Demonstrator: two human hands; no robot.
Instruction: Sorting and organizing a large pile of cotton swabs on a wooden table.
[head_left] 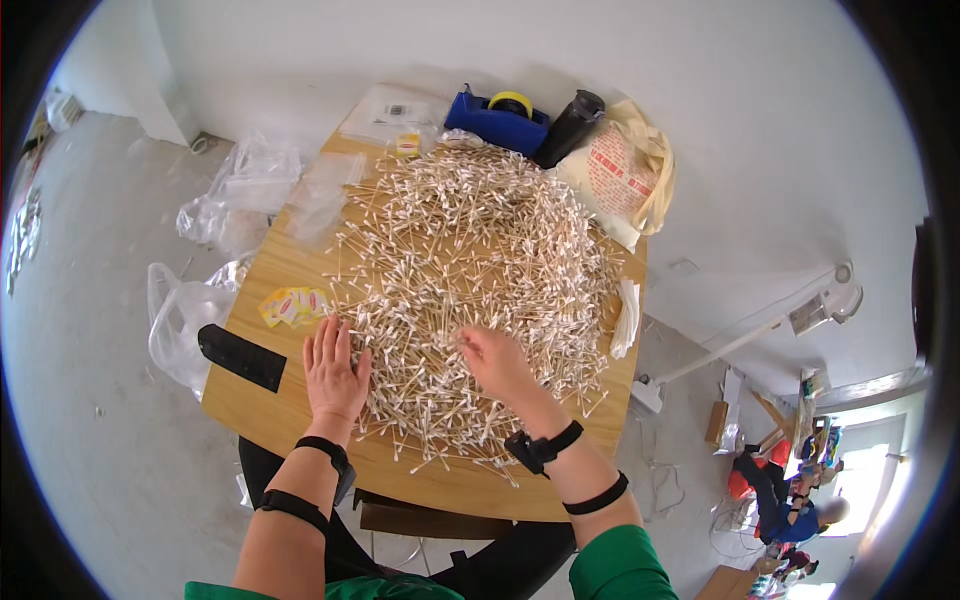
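Observation:
A wide, loose heap of cotton swabs (480, 270), white-tipped with pale sticks, covers most of the wooden table (480, 490). My left hand (335, 372) lies flat at the heap's left edge, fingers outstretched and holding nothing. Over the heap's near middle, my right hand (497, 362) has its fingers drawn together in a pinch. Whatever sits between those fingertips is too small to make out. Several yellow-and-white paper labels (293, 306) lie just beyond the left hand. Black bands circle both my forearms.
A black strip (242, 357) overhangs the table's left edge. Along the back stand a blue tape dispenser (497, 120), a black bottle (570, 128) and a cloth bag (620, 175). Clear plastic bags (325, 195) lie at left. A white lamp arm (735, 345) rises at right; people sit farther off.

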